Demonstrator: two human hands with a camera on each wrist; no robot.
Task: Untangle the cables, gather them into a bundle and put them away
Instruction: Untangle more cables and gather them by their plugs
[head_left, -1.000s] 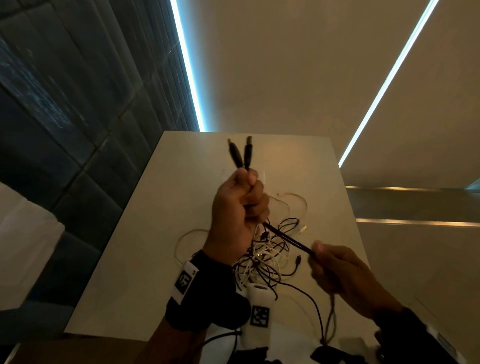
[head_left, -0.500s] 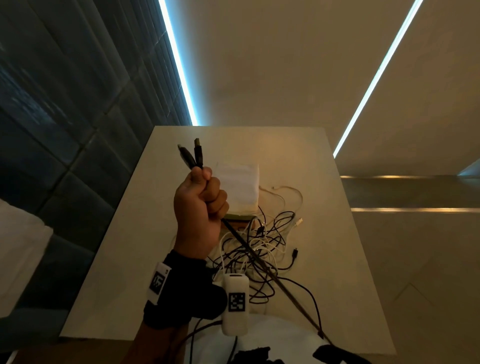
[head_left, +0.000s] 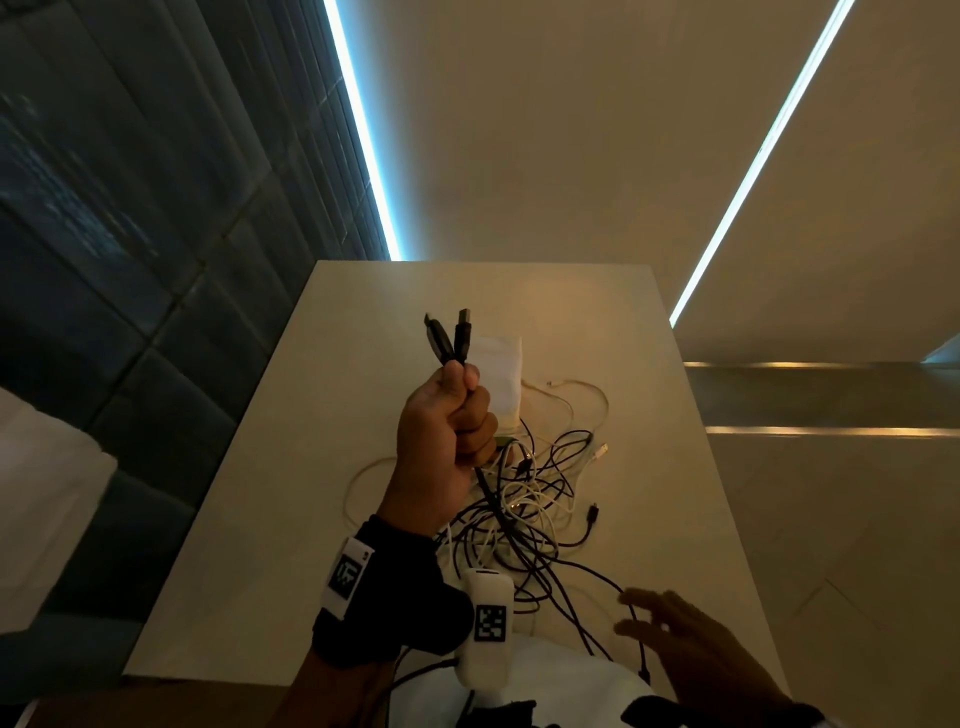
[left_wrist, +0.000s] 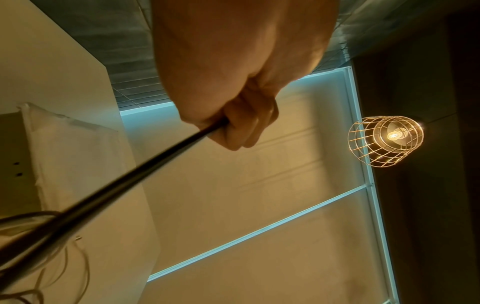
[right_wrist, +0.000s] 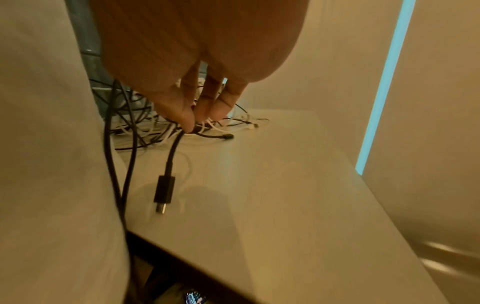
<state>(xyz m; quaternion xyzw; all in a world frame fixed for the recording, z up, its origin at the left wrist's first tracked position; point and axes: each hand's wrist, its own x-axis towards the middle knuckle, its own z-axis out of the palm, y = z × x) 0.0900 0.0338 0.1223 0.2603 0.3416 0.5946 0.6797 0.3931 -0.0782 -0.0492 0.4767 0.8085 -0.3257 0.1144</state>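
My left hand (head_left: 447, 436) is raised in a fist and grips two black cables just below their plugs (head_left: 449, 338), which stick up above it. The left wrist view shows the curled fingers (left_wrist: 241, 127) round the black cable (left_wrist: 130, 176). The cables run down into a tangle of black and white cables (head_left: 530, 499) on the table. My right hand (head_left: 675, 634) hovers near the table's front right with fingers straight and spread. In the right wrist view a black cable end with its plug (right_wrist: 164, 190) runs from under the fingertips (right_wrist: 191, 123). Contact there cannot be told.
The pale table (head_left: 260, 519) has a white folded pouch (head_left: 501, 374) behind the tangle. Loose white cable loops (head_left: 571, 395) lie at the back right. A wire-cage lamp (left_wrist: 384, 139) hangs overhead. A dark tiled wall stands to the left.
A second ago my right hand pinched the black cable and drew along it, then left the view. Now it is back at the front right with fingers spread. The left fist keeps its grip.
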